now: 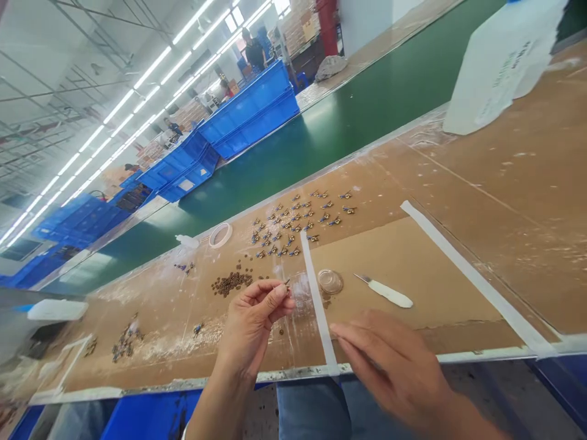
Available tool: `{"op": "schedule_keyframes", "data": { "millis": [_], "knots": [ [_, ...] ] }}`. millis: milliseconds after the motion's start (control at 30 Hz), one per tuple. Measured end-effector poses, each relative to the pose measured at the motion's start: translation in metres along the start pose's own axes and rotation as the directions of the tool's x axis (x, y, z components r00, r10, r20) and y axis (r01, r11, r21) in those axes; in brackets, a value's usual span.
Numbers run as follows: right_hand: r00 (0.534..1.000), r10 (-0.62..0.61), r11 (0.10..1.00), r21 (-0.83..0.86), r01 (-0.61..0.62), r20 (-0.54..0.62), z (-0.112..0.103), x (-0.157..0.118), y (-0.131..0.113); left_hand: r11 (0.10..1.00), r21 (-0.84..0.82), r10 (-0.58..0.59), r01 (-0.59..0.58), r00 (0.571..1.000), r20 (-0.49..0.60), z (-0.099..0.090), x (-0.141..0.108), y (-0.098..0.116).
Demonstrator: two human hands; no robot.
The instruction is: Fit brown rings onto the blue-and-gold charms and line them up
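Observation:
Near the centre, my left hand (259,318) pinches a small dark part (287,283) between thumb and forefinger; most of it is hidden by the fingertips. My right hand (389,357) is blurred, over the front edge of the cardboard, with its fingertips bunched; whether anything is between them cannot be made out. Beyond my right hand lie a white-handled tool (389,293) with a thin metal tip and a small round clear dish (330,281). A pile of small brown round pieces (232,283) is just behind my left hand. Farther back, several small blue-and-metal parts (296,218) are spread out.
A tape roll (221,235) and a small white bottle (187,241) lie near the green conveyor belt (266,174). Blue crates (252,113) stand beyond it. White tape (477,275) borders the cardboard (435,263). More small parts (123,343) lie left. People are in the background.

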State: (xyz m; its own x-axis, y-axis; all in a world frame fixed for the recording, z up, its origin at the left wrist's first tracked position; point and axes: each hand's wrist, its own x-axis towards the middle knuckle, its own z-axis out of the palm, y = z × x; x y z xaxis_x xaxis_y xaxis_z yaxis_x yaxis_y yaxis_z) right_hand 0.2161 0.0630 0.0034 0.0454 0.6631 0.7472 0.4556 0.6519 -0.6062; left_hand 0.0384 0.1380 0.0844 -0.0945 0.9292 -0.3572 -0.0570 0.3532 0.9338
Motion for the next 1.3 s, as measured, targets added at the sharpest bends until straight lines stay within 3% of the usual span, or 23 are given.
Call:
{"op": "schedule_keyframes", "data": {
  "millis": [167, 333, 433, 600, 767, 900, 1133, 1300],
  "knots": [
    [1.0, 0.022, 0.999, 0.035, -0.022, -0.005, -0.001, -0.001, 0.001, 0.996, 0.079, 0.047, -0.048, 0.999, 0.022, 0.014, 0.004, -0.001],
    [0.998, 0.049, 0.998, 0.034, -0.05, 0.032, -0.003, 0.002, -0.001, 0.935, 0.318, 0.147, -0.158, 0.987, 0.056, 0.019, 0.006, 0.002],
    [0.998, 0.057, 0.998, 0.019, -0.057, 0.007, -0.005, 0.003, -0.002, 0.793, 0.523, 0.279, -0.311, 0.95, 0.142, 0.021, 0.007, 0.006],
    [0.999, 0.053, 0.998, 0.025, -0.052, -0.013, -0.005, 0.002, -0.001, 0.416, 0.703, 0.431, -0.578, 0.805, 0.407, 0.038, 0.009, 0.013],
    [0.998, 0.051, 0.997, 0.053, -0.05, -0.03, -0.005, 0.002, 0.001, 0.229, 0.723, 0.441, -0.651, 0.732, 0.519, 0.055, 0.014, 0.017],
    [0.998, 0.052, 0.995, 0.082, -0.048, -0.046, -0.005, 0.004, 0.002, 0.117, 0.738, 0.39, -0.664, 0.714, 0.581, 0.055, 0.017, 0.018],
    [0.998, 0.055, 0.992, 0.112, -0.051, -0.039, -0.004, 0.001, 0.002, 0.078, 0.718, 0.362, -0.692, 0.691, 0.626, 0.056, 0.016, 0.018],
    [0.997, 0.057, 0.994, 0.098, -0.052, -0.058, -0.006, 0.0, 0.002, 0.243, 0.741, 0.393, -0.626, 0.762, 0.515, 0.045, 0.006, 0.026]
  ]
}}
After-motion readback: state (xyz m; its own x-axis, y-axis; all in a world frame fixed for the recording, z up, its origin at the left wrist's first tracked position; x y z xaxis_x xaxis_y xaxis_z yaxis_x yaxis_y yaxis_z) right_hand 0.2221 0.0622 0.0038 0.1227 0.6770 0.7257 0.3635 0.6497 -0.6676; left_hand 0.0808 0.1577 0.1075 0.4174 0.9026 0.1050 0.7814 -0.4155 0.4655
